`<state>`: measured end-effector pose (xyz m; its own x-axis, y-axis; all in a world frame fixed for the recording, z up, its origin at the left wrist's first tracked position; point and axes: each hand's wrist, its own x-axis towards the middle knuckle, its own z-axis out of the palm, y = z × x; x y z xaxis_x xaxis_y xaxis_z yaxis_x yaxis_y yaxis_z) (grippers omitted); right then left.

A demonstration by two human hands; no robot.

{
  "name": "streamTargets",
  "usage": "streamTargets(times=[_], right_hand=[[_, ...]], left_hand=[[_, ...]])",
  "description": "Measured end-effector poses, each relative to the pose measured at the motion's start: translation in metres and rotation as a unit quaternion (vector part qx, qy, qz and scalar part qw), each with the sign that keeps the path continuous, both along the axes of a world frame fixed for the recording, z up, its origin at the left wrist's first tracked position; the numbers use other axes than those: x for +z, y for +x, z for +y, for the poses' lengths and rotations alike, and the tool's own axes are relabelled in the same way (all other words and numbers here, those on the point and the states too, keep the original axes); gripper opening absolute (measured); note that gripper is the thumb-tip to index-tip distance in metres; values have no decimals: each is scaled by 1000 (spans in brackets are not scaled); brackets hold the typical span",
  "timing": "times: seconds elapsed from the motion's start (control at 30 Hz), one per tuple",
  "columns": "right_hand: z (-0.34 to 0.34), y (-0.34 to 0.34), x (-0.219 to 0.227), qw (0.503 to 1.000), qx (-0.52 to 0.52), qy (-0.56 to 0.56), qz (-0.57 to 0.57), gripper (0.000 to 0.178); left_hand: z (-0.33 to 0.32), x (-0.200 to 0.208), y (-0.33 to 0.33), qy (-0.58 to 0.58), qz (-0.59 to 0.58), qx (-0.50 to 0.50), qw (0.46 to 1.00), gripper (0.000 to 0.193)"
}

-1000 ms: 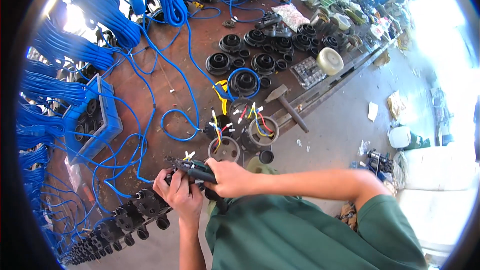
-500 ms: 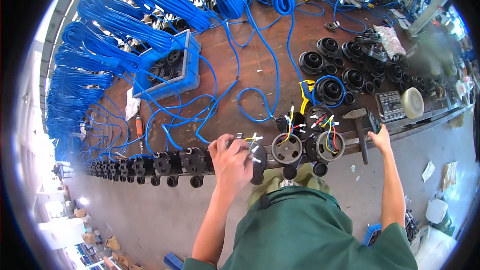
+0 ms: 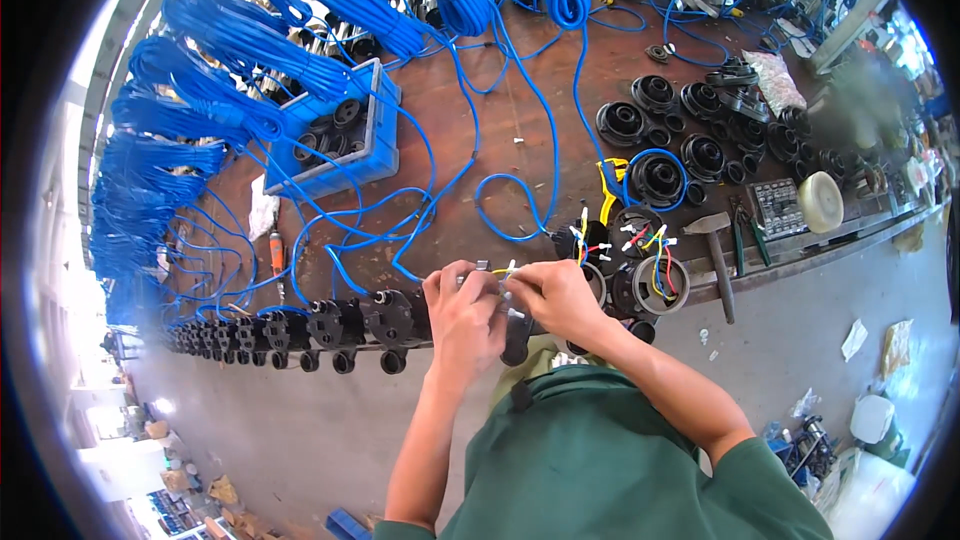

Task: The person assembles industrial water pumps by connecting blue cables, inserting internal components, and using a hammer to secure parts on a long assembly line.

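My left hand (image 3: 467, 318) is closed over a black round housing (image 3: 516, 336) at the bench's front edge; its fingers hide what they grip. My right hand (image 3: 562, 302) meets it from the right, thumb and forefinger pinched at a white-tipped wire (image 3: 512, 268). A yellow wire shows between the hands. Just right stands a round housing (image 3: 660, 286) with red, yellow and blue wires rising from it. A pair of pliers (image 3: 748, 232) with dark green handles lies beside a hammer (image 3: 716, 258), away from both hands.
A row of black housings (image 3: 330, 322) lines the front edge leftward. Blue cable coils (image 3: 225, 40) hang over the bench's far left, near a blue crate (image 3: 385, 130). Black round parts (image 3: 658, 178), a yellow-handled tool (image 3: 608, 190) and an orange screwdriver (image 3: 278, 255) lie on the bench.
My right hand has let go of the pliers by the hammer and moved left to the wires at my left hand. The left hand has stayed nearly in place.
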<state>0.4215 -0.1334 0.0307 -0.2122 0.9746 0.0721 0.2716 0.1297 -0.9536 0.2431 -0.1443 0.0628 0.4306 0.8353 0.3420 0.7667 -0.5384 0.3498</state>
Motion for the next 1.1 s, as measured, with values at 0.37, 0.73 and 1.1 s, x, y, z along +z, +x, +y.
streamTargets(times=[0.37,0.73,1.1], right_hand=[[-2,-10,-43,845,15,-429,320,27],[26,25,24,990,-61,-107,-61,33],[121,-29,8,868,267,-363,207,45]], left_hand=[[-5,-3,-12,-2,-52,-17,998,25],[-3,11,-49,-162,29,167,972,74],[57,57,-48,53,30,-221,973,77]])
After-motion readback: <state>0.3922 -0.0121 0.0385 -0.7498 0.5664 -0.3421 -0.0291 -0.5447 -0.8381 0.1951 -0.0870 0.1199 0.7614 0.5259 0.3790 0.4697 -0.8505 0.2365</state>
